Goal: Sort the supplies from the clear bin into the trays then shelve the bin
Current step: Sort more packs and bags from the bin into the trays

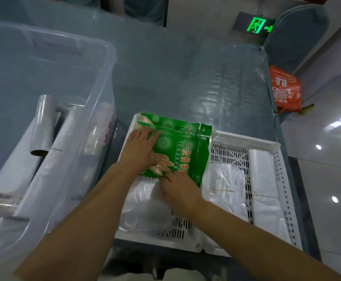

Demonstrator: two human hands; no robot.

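Lying flat in tray (187,243), green packets (182,151), hand-pressed

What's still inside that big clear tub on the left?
Inside the clear bin lie grey rolls wrapped in plastic film, and a clear packet with red print leans against the right wall. Whatever lies beneath the rolls is covered and blurred.

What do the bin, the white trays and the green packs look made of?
Bin: clear, glossy rigid plastic; contents show through its walls. Trays: white, matte moulded plastic, going by the slotted walls. Green packs: thin glossy printed film, probably plastic; the edges crease and reflect light.
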